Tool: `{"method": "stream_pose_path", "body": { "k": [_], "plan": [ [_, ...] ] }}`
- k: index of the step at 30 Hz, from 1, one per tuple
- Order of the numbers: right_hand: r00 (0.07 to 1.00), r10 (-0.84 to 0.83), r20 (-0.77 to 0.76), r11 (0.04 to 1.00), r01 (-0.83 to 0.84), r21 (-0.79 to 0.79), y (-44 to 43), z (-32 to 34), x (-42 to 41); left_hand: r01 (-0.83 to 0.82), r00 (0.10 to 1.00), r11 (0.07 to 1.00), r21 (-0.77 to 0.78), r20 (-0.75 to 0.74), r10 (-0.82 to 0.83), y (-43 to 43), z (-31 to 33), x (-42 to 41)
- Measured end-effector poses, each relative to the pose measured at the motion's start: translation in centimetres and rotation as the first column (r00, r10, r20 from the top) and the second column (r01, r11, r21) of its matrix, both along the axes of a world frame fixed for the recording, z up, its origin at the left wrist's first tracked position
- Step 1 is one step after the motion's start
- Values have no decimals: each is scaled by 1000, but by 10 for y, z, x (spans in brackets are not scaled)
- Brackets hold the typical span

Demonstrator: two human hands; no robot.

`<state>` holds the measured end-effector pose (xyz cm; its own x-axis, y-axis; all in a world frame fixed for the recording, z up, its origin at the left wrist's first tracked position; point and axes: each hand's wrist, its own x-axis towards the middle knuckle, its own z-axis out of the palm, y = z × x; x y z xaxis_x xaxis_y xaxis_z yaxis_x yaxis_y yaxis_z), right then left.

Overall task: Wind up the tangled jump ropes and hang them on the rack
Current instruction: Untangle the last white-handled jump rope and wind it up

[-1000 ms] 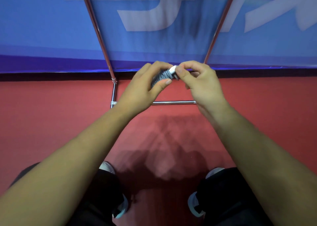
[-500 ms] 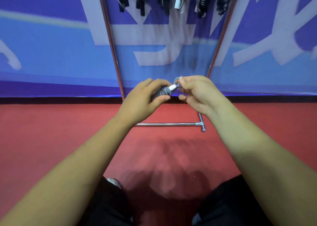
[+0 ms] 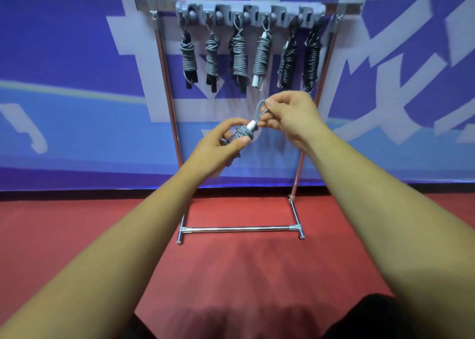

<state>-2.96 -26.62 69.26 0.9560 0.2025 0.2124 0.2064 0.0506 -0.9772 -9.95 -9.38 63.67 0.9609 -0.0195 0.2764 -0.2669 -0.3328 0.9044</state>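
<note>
The wound rope (image 3: 240, 135) sits in the left hand (image 3: 221, 145), its grey coils packed around a white handle (image 3: 252, 126) that pokes out just past the thumb. The left fingers (image 3: 243, 140) are curled tight around the bundle. From the handle tip a small grey loop (image 3: 261, 109) rises, and the right hand (image 3: 290, 117) pinches its top between thumb and forefinger, the right fingers (image 3: 270, 104) closed on the cord.

So the winding looks finished; this reads as the hanging step, with the loop being readied for a hook. Above the fingers stands the rack (image 3: 167, 81), its top bar (image 3: 344, 8) carrying six hung ropes (image 3: 239, 58), four grey and two black. The next move calls for lifting the bundle, keeping the loop open, and slipping it over a free hook without letting the coils slacken.

Which hook is free is hard to say: the grey hook block (image 3: 226, 14) is blurred and crowded. The lower end of the bundle is hidden in the left palm, so a second handle cannot be confirmed. Behind the rack hangs a blue banner (image 3: 77, 68); below the fingers lies the red floor (image 3: 231, 261).
</note>
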Motion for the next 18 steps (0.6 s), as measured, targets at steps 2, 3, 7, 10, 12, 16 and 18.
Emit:
{"method": "stream_pose_path", "body": {
  "k": [2, 3, 7, 10, 12, 16, 18],
  "plan": [
    [999, 44, 30, 999, -44, 4, 5, 15, 17, -36, 999, 998, -44, 12, 36, 4, 11, 19],
    [997, 69, 40, 997, -69, 16, 9, 22, 28, -56, 998, 996, -63, 21, 58, 9, 15, 31],
    [986, 95, 136, 995, -92, -25, 37, 41, 83, -65, 995, 992, -111, 64, 73, 32, 25, 87],
    [977, 69, 202, 994, -50, -99, 61, 50, 131, -101, 991, 988, -117, 75, 110, 49, 31, 136],
    [976, 33, 213, 995, -11, -102, 74, 59, 160, -117, 988, 982, -146, 81, 130, 59, 40, 165],
    [984, 2, 178, 992, 20, -121, 89, 85, 191, -140, 988, 980, -144, 38, 147, 74, 69, 193],
    [987, -2, 162, 985, 29, -167, 94, 105, 201, -136, 990, 981, -137, 1, 138, 77, 89, 199]
  ]
}}
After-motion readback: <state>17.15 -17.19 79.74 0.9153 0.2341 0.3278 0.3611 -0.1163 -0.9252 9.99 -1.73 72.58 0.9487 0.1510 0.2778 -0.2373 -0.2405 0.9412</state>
